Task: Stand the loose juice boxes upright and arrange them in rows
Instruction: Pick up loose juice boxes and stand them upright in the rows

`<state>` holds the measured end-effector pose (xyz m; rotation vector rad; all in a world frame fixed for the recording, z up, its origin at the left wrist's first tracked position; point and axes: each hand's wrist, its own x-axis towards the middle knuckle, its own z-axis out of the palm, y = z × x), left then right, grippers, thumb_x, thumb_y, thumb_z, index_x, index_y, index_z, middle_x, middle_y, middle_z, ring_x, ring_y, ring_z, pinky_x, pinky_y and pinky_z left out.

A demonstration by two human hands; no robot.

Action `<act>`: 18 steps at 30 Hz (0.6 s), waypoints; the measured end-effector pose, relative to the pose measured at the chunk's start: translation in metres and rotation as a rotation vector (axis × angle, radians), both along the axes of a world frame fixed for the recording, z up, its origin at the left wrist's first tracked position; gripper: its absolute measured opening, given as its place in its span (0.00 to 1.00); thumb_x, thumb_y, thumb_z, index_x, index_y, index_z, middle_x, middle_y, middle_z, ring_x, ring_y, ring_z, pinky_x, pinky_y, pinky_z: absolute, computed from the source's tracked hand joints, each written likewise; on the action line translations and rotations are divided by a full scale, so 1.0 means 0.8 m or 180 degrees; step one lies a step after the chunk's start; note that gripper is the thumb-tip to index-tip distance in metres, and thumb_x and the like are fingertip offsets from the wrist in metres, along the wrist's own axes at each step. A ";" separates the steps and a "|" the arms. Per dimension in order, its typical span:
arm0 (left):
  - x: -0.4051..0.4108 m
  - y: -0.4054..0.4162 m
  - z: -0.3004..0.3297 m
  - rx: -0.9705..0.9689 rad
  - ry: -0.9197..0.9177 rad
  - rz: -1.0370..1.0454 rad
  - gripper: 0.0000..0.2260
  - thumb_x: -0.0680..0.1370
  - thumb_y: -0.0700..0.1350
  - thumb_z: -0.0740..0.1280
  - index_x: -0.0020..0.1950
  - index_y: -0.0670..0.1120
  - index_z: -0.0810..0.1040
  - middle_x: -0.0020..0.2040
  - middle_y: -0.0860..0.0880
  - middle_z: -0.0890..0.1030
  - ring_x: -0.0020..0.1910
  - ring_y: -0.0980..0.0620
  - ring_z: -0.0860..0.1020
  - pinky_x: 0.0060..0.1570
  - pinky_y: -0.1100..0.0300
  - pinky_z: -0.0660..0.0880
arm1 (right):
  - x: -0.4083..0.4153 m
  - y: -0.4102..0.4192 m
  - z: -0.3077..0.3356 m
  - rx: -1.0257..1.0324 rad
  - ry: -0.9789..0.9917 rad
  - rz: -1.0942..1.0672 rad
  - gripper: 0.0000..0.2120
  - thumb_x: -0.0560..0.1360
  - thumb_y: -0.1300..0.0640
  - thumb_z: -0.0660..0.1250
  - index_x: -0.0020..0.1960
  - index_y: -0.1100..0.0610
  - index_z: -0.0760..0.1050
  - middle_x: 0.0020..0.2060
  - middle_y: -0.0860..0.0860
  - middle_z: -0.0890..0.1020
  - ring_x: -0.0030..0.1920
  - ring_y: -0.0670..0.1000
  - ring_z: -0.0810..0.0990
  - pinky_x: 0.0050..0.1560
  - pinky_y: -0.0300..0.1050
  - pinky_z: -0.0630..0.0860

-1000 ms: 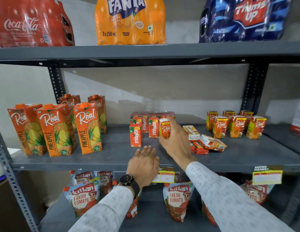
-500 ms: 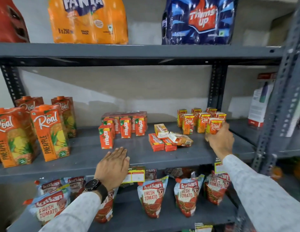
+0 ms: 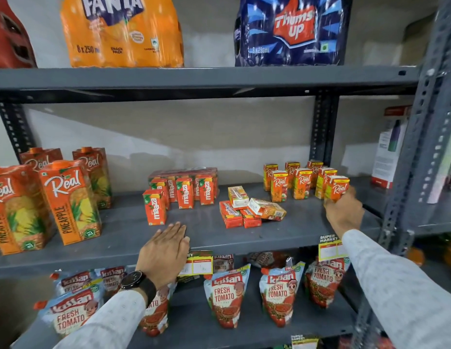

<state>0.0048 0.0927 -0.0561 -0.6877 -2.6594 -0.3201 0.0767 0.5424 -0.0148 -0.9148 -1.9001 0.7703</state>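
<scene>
At shelf's right end, right hand [image 3: 344,215] fingers now clasp a Real box [image 3: 337,188], newly upright; left hand [image 3: 166,250] rests flat, empty; toppled boxes [image 3: 249,211] remain leftward.

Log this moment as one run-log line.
right hand: gripping small Real juice box upright | left hand: flat on shelf | toppled juice boxes: not yet stood

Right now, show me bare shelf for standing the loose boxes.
Bare shelf: in front of the Maaza rows, and between the loose pile and right hand. Crowded: around the Real rows.
</scene>
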 end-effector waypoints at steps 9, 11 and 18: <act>0.002 0.002 0.002 0.0019 -0.0007 0.0020 0.25 0.84 0.55 0.47 0.79 0.48 0.63 0.79 0.51 0.64 0.79 0.53 0.59 0.78 0.56 0.53 | 0.011 -0.027 0.013 0.0402 0.0343 -0.0046 0.28 0.73 0.59 0.76 0.68 0.60 0.67 0.61 0.62 0.75 0.59 0.65 0.77 0.56 0.59 0.75; 0.003 0.002 0.003 -0.0009 0.0014 0.0040 0.25 0.84 0.55 0.47 0.79 0.48 0.63 0.79 0.51 0.64 0.79 0.53 0.59 0.78 0.56 0.53 | 0.005 -0.052 0.020 0.0855 0.0457 0.0090 0.25 0.74 0.60 0.74 0.66 0.59 0.68 0.59 0.60 0.75 0.59 0.62 0.76 0.55 0.55 0.74; 0.003 0.003 0.003 -0.0016 -0.0044 0.0003 0.25 0.84 0.55 0.46 0.79 0.49 0.62 0.80 0.50 0.63 0.79 0.53 0.59 0.79 0.55 0.53 | -0.026 -0.180 0.049 0.1832 0.0427 0.1380 0.13 0.79 0.56 0.69 0.62 0.55 0.76 0.57 0.51 0.80 0.58 0.51 0.77 0.59 0.49 0.77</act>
